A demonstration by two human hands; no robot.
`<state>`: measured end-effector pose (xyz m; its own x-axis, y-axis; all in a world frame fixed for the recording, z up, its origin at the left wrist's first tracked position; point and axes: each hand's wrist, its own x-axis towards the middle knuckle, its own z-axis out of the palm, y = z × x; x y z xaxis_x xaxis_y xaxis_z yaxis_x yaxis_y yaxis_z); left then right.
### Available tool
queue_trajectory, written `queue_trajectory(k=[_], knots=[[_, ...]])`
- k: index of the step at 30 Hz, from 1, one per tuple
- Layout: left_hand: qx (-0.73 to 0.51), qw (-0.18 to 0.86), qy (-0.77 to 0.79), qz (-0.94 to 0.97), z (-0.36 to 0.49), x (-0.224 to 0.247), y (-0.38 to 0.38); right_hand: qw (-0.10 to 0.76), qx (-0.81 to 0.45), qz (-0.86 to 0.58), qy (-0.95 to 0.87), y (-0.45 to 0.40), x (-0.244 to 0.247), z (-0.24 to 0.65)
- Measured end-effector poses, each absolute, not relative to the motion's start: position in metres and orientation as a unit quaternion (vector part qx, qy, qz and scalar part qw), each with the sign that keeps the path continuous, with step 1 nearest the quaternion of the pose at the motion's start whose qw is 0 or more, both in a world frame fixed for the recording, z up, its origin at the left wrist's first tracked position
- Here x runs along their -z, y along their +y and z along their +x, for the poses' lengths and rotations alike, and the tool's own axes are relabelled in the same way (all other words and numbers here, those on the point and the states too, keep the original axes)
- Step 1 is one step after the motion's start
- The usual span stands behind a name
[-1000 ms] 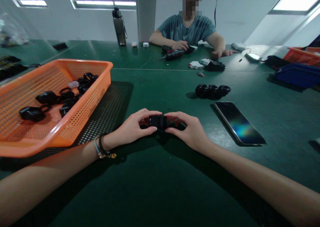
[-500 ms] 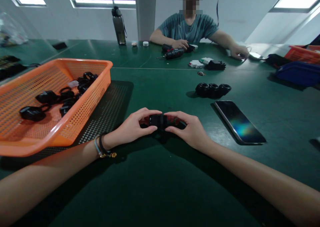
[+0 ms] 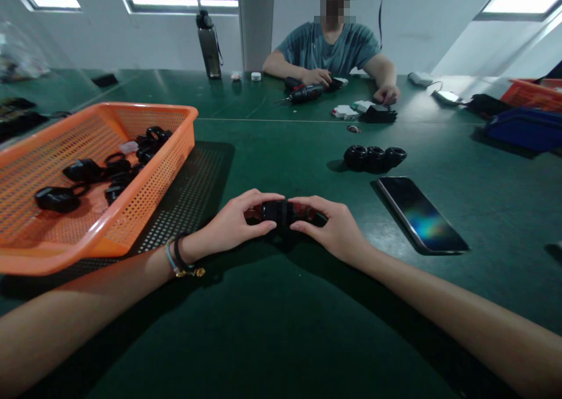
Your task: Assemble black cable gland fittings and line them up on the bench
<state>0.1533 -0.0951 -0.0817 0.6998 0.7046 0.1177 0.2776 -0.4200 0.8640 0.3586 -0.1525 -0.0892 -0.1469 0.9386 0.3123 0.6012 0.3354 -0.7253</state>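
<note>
Between my two hands lies a dark cylindrical part (image 3: 277, 211), black with a band round it, just over the green table. My left hand (image 3: 248, 214) grips its left end between thumb and fingers. On the other end, the fingertips and thumb of my right hand (image 3: 327, 220) are closed too. The underside and the far side of the part are hidden by my fingers and shadow. Beyond my right hand stand black ring-shaped parts (image 3: 374, 157) in a short row. A dark-screened phone (image 3: 421, 214) lies to the right of them, nearer me.
An orange perforated basket (image 3: 187, 118) with several black parts stands at the left. Across the table (image 3: 272, 328) a co-worker (image 3: 329, 50) sits behind a power drill (image 3: 305, 93) and small white and black pieces. A bottle (image 3: 208, 44) stands far back; a blue tray (image 3: 522, 129) is at the right.
My hands and the black part have hardly moved. The co-worker's hand on the right side has drawn inward, from the far right to the small black and white pieces.
</note>
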Motion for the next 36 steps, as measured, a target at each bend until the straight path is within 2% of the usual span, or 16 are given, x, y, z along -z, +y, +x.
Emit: queue_trajectory(k=[14,36], knots=[[-0.228,0.442,0.308,0.811,0.1536,0.0796,-0.0950,0.402,-0.230,-0.528,-0.712,-0.1546,0.0894,0.3576],[-0.229,0.436,0.306,0.815,0.1539,0.0799,-0.0947,0.388,-0.241,-0.536,-0.710,-0.1532,0.0889,0.3577]])
